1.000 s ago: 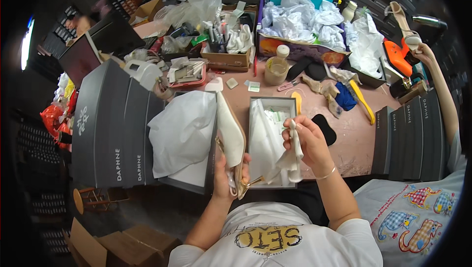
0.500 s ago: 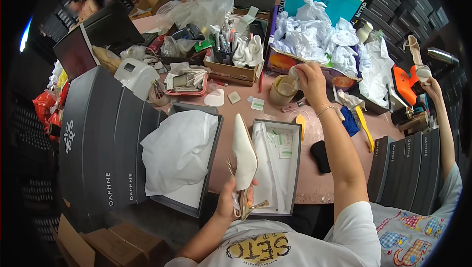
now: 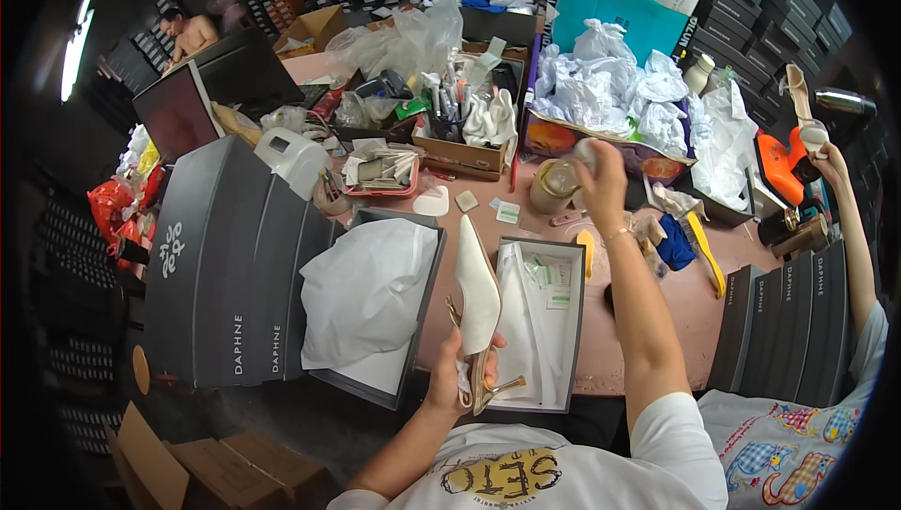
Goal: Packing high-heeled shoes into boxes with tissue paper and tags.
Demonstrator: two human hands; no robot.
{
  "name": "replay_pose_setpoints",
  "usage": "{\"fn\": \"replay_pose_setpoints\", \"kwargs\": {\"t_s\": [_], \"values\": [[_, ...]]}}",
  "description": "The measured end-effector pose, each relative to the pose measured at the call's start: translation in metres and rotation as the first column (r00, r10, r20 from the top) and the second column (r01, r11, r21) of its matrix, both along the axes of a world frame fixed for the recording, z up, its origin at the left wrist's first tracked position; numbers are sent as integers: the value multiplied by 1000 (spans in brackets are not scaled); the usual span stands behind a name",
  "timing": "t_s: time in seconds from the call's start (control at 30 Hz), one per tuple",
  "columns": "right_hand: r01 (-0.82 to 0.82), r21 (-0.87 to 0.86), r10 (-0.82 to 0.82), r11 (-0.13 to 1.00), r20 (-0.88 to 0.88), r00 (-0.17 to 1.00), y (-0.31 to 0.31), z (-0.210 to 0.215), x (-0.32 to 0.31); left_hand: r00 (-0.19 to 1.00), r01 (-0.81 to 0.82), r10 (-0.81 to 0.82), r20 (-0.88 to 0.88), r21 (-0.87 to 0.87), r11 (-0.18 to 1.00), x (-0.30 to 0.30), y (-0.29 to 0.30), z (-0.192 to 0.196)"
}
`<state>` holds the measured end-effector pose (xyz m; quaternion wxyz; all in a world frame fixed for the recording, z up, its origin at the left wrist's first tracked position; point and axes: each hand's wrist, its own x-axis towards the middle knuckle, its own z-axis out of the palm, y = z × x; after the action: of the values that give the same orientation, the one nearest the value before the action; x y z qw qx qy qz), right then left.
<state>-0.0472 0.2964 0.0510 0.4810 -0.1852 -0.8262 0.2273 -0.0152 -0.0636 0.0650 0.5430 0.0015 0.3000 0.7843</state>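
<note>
We hold a white pointed shoe (image 3: 478, 299) in our left hand (image 3: 450, 379), fingers clamped around its heel end, toe pointing to twelve o'clock. It hangs between two open shoe boxes: one stuffed with white tissue paper (image 3: 361, 289) at nine o'clock of the shoe, the other box (image 3: 572, 341) at three o'clock. Our right hand (image 3: 601, 186) is far off at one o'clock, fingers closed on a wad of white paper (image 3: 587, 149) just beside a round jar (image 3: 554, 186). Our hands are well apart.
</note>
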Motion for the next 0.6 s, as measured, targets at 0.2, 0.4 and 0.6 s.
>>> {"fn": "replay_pose_setpoints", "kwargs": {"t_s": [0.2, 0.4, 0.6], "values": [[-319, -723, -365, 612, -617, 698, 43, -18, 89, 1000, -7, 5, 25, 57, 998, -6, -4, 0], [-35, -212, -3, 977, -177, 984, 2, 5, 33, 1000, 3, -4, 17, 52, 999, -1, -8, 9], [-32, 138, 11, 990, 153, 988, -4, -10, -15, 998, -53, 53, 41, -6, 999, 0, -13, 10]]}}
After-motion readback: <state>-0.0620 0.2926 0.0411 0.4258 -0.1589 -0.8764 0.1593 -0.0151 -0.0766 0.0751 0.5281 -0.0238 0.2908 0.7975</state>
